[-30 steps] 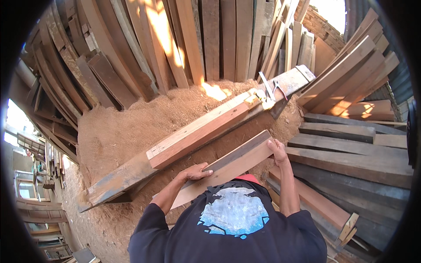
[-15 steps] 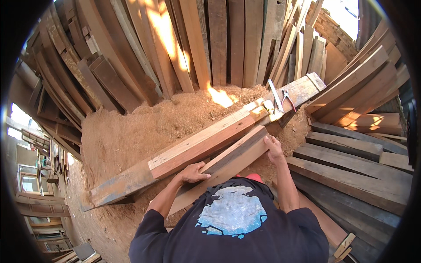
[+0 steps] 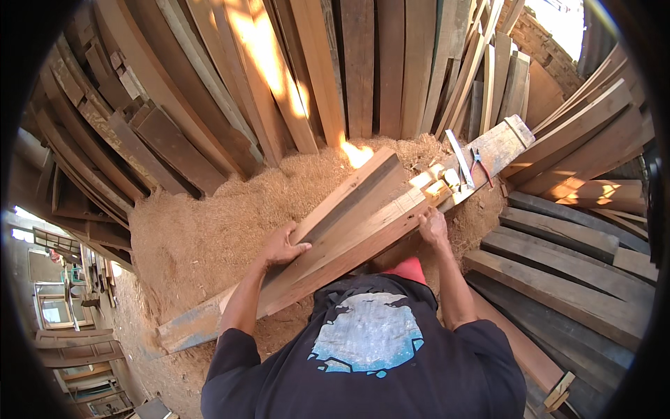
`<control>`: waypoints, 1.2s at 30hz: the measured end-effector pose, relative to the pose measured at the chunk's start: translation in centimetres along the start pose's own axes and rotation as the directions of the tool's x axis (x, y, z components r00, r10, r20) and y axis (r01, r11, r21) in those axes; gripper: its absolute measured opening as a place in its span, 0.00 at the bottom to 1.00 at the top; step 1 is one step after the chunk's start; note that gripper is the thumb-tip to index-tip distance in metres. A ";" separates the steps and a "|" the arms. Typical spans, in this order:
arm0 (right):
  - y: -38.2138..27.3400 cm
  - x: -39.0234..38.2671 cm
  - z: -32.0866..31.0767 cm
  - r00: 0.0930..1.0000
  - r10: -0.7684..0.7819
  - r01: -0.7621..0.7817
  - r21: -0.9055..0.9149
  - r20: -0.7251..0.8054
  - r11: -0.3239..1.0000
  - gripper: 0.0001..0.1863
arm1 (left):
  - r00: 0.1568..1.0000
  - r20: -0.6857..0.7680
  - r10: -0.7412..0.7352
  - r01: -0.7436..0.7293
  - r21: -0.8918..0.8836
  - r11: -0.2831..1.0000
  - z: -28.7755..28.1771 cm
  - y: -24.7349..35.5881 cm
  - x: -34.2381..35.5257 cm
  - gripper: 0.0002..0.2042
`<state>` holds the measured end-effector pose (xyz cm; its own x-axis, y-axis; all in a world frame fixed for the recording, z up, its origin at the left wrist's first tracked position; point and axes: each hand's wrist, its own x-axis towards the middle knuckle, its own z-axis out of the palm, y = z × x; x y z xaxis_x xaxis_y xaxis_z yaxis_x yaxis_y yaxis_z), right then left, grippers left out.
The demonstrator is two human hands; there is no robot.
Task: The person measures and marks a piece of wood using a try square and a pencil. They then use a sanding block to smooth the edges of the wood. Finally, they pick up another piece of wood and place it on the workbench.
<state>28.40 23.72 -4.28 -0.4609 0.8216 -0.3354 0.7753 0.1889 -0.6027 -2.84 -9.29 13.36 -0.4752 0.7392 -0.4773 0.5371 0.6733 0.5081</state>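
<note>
A wooden board [image 3: 371, 192] with a dark stained side slants over the far side of the low plank bench [image 3: 188, 327]. My left hand [image 3: 283, 246] is closed on this board near its middle, thumb over the stained side. In front of it, a lighter reddish beam [image 3: 370, 241] with pencil-like marks at its right end lies along the bench. My right hand [image 3: 433, 228] is at that beam's right end, fingers curled against its near face. Beyond the beam's end are a try square [image 3: 460, 159], pliers [image 3: 480, 166] with red handles, and a small yellowish block-like thing [image 3: 438, 190].
Sawdust [image 3: 202, 244] is heaped behind the bench. Tall planks [image 3: 359, 70] lean in a row at the back. Several stacked beams [image 3: 558, 286] lie to the right, and more boards [image 3: 593, 133] lean above them. Frames and panels [image 3: 77, 349] stand at the far left.
The dark-stained board has moved away from me, across the reddish beam to its far side. My left hand went with it; my right hand has left it and is now at the beam's end.
</note>
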 end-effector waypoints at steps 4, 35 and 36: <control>-1.1 -2.7 1.5 0.997 0.015 -0.007 -0.098 0.082 0.995 0.43 | 0.994 -0.102 0.032 -0.016 0.159 0.987 -0.4 -3.5 3.8 0.36; -4.0 -3.1 1.7 0.975 0.048 0.018 -0.297 0.216 0.955 0.49 | 0.987 0.159 -0.037 0.006 0.187 0.982 10.0 -2.3 11.7 0.33; -5.5 -3.2 0.3 0.969 0.071 0.016 -0.344 0.238 0.939 0.46 | 0.990 0.139 -0.024 -0.003 0.192 0.981 10.2 -2.3 11.4 0.33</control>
<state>25.54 19.90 -0.09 -0.4946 0.6811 -0.5400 0.8690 0.3757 -0.3220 -2.37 -2.57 -0.60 -0.3864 0.7137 -0.5842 0.6625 0.6555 0.3626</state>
